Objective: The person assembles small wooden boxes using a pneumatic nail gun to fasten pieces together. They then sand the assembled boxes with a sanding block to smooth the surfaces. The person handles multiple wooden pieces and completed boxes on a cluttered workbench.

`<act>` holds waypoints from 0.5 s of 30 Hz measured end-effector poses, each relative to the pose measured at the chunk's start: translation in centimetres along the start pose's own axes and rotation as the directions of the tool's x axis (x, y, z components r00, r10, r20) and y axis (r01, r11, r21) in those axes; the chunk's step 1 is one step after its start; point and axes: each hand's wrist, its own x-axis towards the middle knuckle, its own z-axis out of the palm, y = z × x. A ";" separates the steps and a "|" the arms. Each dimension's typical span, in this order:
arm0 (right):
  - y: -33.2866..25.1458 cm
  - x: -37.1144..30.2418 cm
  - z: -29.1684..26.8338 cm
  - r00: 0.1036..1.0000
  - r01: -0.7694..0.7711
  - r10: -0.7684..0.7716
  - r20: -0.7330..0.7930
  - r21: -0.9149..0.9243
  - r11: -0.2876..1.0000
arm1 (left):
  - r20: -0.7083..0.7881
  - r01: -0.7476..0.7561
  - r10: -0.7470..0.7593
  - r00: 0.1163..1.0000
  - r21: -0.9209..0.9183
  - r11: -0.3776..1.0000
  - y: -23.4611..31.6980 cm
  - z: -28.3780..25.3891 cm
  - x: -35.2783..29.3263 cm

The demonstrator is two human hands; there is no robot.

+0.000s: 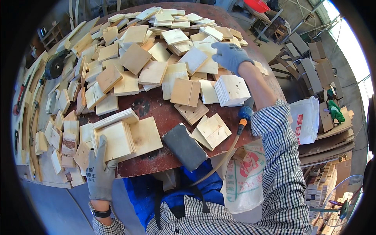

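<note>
My left hand (101, 172), in a grey glove, lies against the near edge of a small stack of pale wooden boards (113, 139). Its index finger stretches over the top face, and the thumb sticks out to the side. Across the table my right hand (231, 57), also gloved, reaches over a large heap of square wooden boards (150, 70). Its fingers are apart at the boards' edges, and I see nothing clearly gripped in them. Below my right wrist stands a neat stack of square boards (232, 90). A dark grey block (185, 147) lies near the front edge.
The dark red table (141, 169) has a curved front edge. A hose with a blue and orange fitting (244, 114) runs over its right side. Long wooden strips (29, 129) and a black reel-shaped tool (55, 65) lie at left. White sacks (244, 178) hang at right.
</note>
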 end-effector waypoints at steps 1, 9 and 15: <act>-0.5 1.0 0.7 0.999 0.020 -0.020 -0.030 0.004 1.000 | -0.002 -0.005 0.005 1.000 0.008 1.000 -0.1 0.0 -0.1; -4.1 1.8 2.6 0.945 0.310 -0.327 -0.029 -0.248 0.918 | 0.122 0.131 -0.123 0.985 -0.060 0.990 1.1 -1.0 0.4; -9.9 -0.6 3.6 0.865 0.494 -0.467 0.181 -0.157 0.855 | 0.083 0.081 -0.076 0.994 -0.051 0.995 0.3 -0.6 -0.1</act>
